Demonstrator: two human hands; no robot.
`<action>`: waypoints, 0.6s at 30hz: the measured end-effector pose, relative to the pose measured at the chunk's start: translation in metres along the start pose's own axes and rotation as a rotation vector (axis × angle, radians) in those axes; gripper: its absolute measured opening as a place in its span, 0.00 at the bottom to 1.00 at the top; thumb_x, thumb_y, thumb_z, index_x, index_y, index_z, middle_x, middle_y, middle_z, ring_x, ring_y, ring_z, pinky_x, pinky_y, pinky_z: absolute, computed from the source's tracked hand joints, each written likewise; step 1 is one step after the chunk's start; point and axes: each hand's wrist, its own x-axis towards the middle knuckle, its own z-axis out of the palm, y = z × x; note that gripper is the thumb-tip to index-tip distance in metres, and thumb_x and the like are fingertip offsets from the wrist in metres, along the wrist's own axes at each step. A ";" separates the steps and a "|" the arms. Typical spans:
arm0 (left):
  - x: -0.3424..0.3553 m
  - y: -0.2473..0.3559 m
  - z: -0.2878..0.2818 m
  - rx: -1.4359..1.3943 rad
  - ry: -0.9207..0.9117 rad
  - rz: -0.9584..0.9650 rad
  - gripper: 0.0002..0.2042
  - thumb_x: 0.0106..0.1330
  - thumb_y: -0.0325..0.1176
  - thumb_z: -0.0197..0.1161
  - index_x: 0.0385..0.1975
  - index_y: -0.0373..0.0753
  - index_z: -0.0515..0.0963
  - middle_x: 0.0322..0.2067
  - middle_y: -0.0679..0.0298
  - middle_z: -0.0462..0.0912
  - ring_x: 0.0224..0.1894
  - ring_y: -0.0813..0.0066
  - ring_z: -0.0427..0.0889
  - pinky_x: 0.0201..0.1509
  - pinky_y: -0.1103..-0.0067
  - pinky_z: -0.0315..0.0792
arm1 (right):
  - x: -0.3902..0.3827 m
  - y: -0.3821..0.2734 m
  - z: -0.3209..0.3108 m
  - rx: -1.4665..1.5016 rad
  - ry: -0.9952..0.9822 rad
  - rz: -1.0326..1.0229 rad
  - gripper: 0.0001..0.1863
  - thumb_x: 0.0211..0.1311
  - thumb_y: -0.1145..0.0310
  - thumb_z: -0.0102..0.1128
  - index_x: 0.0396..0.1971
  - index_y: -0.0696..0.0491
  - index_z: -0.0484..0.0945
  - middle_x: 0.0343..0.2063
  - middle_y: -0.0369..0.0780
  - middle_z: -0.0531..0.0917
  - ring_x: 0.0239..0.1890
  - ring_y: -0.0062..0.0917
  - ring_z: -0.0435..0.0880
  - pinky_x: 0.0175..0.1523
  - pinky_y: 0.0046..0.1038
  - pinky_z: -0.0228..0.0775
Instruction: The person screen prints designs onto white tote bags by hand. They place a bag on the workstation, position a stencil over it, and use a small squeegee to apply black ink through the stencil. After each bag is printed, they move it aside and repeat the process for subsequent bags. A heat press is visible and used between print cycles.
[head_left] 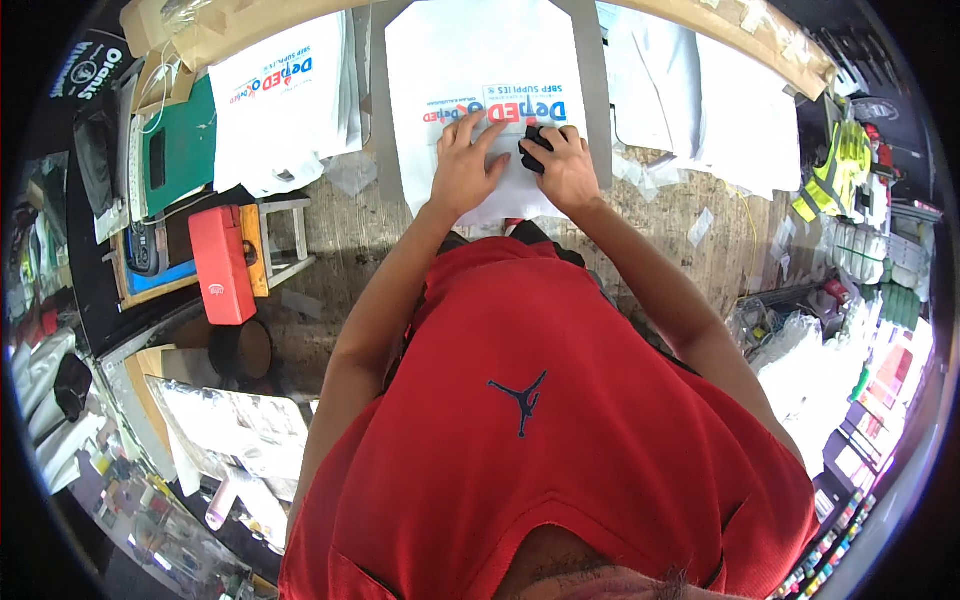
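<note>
A white printed sheet with red and blue lettering lies on a grey board in front of me. My left hand rests on the sheet just under the printed band, fingers apart, fingertips on or beside the lettering. To its right, my right hand grips a small black object against the sheet, thumb on its near part and fingers over its top. I cannot make out exactly what the black object is, and my fingers cover part of it.
Stacks of white sheets flank the board. At left are a green board, a red case and a small wooden stool; a cardboard strip runs along the back. A yellow-green vest and bundled materials sit at right.
</note>
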 end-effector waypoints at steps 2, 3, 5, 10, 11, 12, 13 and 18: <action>-0.001 0.001 0.000 -0.008 -0.006 -0.005 0.25 0.58 0.36 0.69 0.58 0.49 0.76 0.61 0.57 0.68 0.62 0.52 0.65 0.65 0.58 0.62 | 0.000 0.001 -0.001 0.007 0.004 0.002 0.22 0.46 0.72 0.67 0.46 0.45 0.84 0.48 0.37 0.77 0.53 0.39 0.72 0.53 0.43 0.70; 0.000 0.001 0.000 -0.005 -0.005 -0.004 0.25 0.58 0.36 0.69 0.58 0.49 0.76 0.61 0.57 0.68 0.62 0.52 0.65 0.65 0.58 0.62 | 0.000 0.001 -0.001 0.012 0.005 0.005 0.22 0.46 0.72 0.67 0.46 0.44 0.84 0.48 0.37 0.77 0.53 0.39 0.72 0.53 0.44 0.70; 0.001 0.002 0.000 -0.008 -0.007 0.000 0.25 0.58 0.36 0.69 0.58 0.49 0.76 0.61 0.57 0.67 0.63 0.52 0.64 0.65 0.59 0.61 | -0.001 0.001 0.001 0.018 0.022 0.010 0.22 0.46 0.72 0.66 0.45 0.44 0.84 0.48 0.37 0.77 0.53 0.39 0.71 0.54 0.44 0.70; 0.002 0.005 0.000 0.014 -0.016 0.010 0.23 0.60 0.36 0.68 0.57 0.51 0.78 0.62 0.57 0.67 0.63 0.52 0.64 0.65 0.58 0.61 | -0.002 -0.003 0.001 0.016 0.040 0.057 0.22 0.46 0.72 0.67 0.45 0.43 0.85 0.48 0.38 0.77 0.53 0.39 0.72 0.54 0.45 0.70; 0.003 0.007 0.000 0.040 -0.024 0.033 0.21 0.60 0.35 0.67 0.56 0.52 0.79 0.61 0.57 0.68 0.63 0.53 0.64 0.65 0.58 0.61 | -0.001 0.000 0.002 0.027 0.035 0.062 0.22 0.45 0.72 0.68 0.45 0.43 0.85 0.48 0.38 0.77 0.53 0.40 0.72 0.54 0.45 0.70; 0.002 0.007 0.000 0.042 -0.029 0.039 0.21 0.60 0.35 0.67 0.56 0.52 0.79 0.61 0.57 0.68 0.63 0.53 0.64 0.65 0.58 0.61 | -0.002 0.002 0.002 0.037 0.031 0.068 0.22 0.45 0.72 0.69 0.45 0.42 0.85 0.48 0.38 0.77 0.53 0.40 0.72 0.54 0.45 0.70; 0.002 0.006 0.002 0.125 -0.071 0.091 0.20 0.62 0.37 0.66 0.56 0.54 0.79 0.62 0.58 0.67 0.62 0.53 0.64 0.65 0.59 0.60 | -0.002 0.003 -0.001 0.038 0.039 0.069 0.22 0.45 0.72 0.69 0.45 0.42 0.85 0.48 0.38 0.77 0.53 0.40 0.72 0.54 0.45 0.70; 0.006 0.005 0.007 0.209 -0.139 0.213 0.17 0.65 0.38 0.64 0.54 0.55 0.80 0.60 0.60 0.68 0.62 0.55 0.65 0.65 0.60 0.58 | -0.009 0.018 -0.007 0.083 0.255 0.289 0.21 0.43 0.72 0.70 0.43 0.48 0.85 0.45 0.42 0.79 0.49 0.42 0.75 0.52 0.41 0.71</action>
